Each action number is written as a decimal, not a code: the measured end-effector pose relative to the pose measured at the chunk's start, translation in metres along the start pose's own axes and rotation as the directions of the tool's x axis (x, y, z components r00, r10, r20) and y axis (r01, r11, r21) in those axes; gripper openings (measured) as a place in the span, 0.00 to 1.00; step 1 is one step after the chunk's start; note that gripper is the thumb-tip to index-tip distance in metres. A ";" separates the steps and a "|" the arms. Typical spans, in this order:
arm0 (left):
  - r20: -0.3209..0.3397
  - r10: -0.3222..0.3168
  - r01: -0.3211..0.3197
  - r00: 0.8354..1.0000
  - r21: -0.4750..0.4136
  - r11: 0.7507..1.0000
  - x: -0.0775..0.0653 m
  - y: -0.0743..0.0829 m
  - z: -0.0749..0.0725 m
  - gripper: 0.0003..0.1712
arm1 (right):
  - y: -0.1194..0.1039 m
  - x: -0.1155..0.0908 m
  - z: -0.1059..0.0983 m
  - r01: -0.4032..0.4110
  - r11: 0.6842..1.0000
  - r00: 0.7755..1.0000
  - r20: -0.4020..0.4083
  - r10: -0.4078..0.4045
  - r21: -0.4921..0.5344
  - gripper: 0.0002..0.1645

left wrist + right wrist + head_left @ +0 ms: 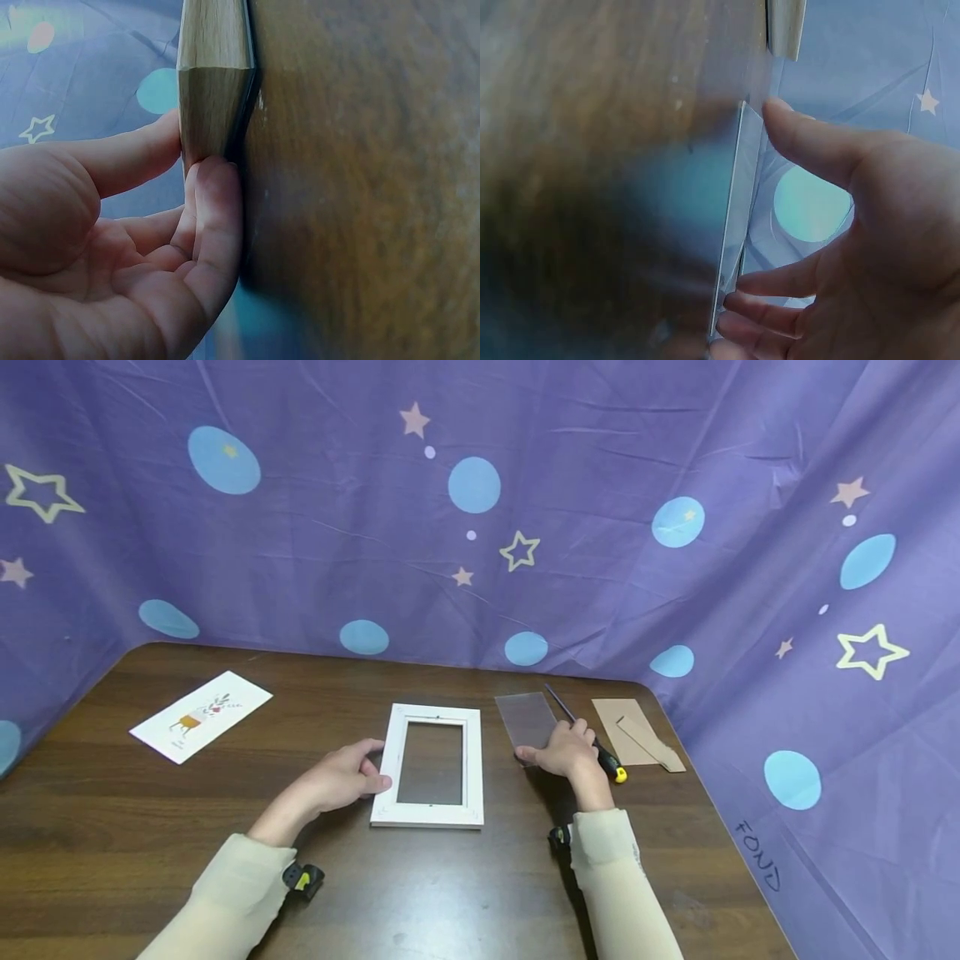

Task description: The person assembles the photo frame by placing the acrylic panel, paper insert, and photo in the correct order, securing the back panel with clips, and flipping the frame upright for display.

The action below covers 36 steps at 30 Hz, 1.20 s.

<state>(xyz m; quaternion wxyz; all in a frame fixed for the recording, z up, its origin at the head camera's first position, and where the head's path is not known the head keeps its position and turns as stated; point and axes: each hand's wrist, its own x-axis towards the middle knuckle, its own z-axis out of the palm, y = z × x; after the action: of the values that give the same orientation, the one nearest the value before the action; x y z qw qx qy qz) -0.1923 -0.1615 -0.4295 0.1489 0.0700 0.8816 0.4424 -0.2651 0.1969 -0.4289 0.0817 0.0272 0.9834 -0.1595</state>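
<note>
Your dark brown wood-grain table [375, 893] is filling the lower half of the head view, its near edge running out of the picture. A purple cloth [585, 443] is hanging behind it and along both sides, showing blue ovals, stars and small dots; at right it is bearing the handwritten letters "FOND" [759, 857].

Your right fingers are covering part of the screwdriver [609, 762], leaving its thin shaft and black-and-yellow handle showing. The lettering on the white card [201, 718], lying far left beside a small plant-like drawing, is staying too small to read. In the right wrist view, the tabletop is blurring.

The white frame [472, 768] is lying flat at the table's middle, its rectangular opening showing brown within. Your left grip [348, 777] is pinching its left side, thumb on top and fingers curling against the edge, which is looking wood-coloured in the left wrist view.

Your right grip [566, 750] is spanning the clear sheet [525, 718] just right of the frame, thumb and fingers standing apart; you cannot tell whether they are clamping it. Farther right, a narrow brown piece [648, 743] is lying across a tan board [618, 714].
</note>
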 end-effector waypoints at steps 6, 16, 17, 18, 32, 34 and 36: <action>0.004 -0.009 0.009 1.000 0.006 1.000 0.000 0.001 0.000 0.42 | 0.000 0.000 -0.001 -0.021 1.000 1.000 0.002 0.021 -0.007 0.62; 0.000 -0.012 0.012 1.000 0.007 1.000 0.001 0.001 0.000 0.42 | 0.007 0.004 -0.008 -0.065 0.997 0.998 0.025 0.064 0.041 0.66; 0.002 -0.014 0.014 1.000 0.006 1.000 0.001 0.001 0.000 0.42 | 0.008 0.004 -0.008 -0.066 0.997 0.998 0.029 0.064 0.046 0.67; 0.003 -0.016 0.016 1.000 0.005 1.000 0.001 0.001 0.000 0.42 | 0.010 0.006 -0.007 -0.063 0.997 0.998 0.029 0.062 0.044 0.69; 0.006 -0.003 0.003 1.000 0.002 1.000 0.001 0.001 0.000 0.43 | 0.017 0.002 -0.011 -0.060 0.998 0.997 0.053 0.058 0.028 0.72; 0.005 -0.003 0.003 1.000 0.002 1.000 0.000 0.001 0.000 0.43 | 0.017 0.002 -0.011 -0.066 0.997 0.997 0.053 0.064 0.028 0.72; 0.004 -0.002 0.002 1.000 0.004 1.000 0.000 0.001 0.000 0.42 | 0.018 0.002 -0.011 -0.069 0.997 0.996 0.054 0.068 0.024 0.72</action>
<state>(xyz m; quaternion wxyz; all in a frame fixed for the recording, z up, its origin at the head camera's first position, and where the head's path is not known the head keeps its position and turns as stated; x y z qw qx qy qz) -0.1920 -0.1612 -0.4282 0.1509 0.0702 0.8823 0.4403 -0.2671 0.2172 -0.4244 0.1129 0.0578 0.9773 -0.1699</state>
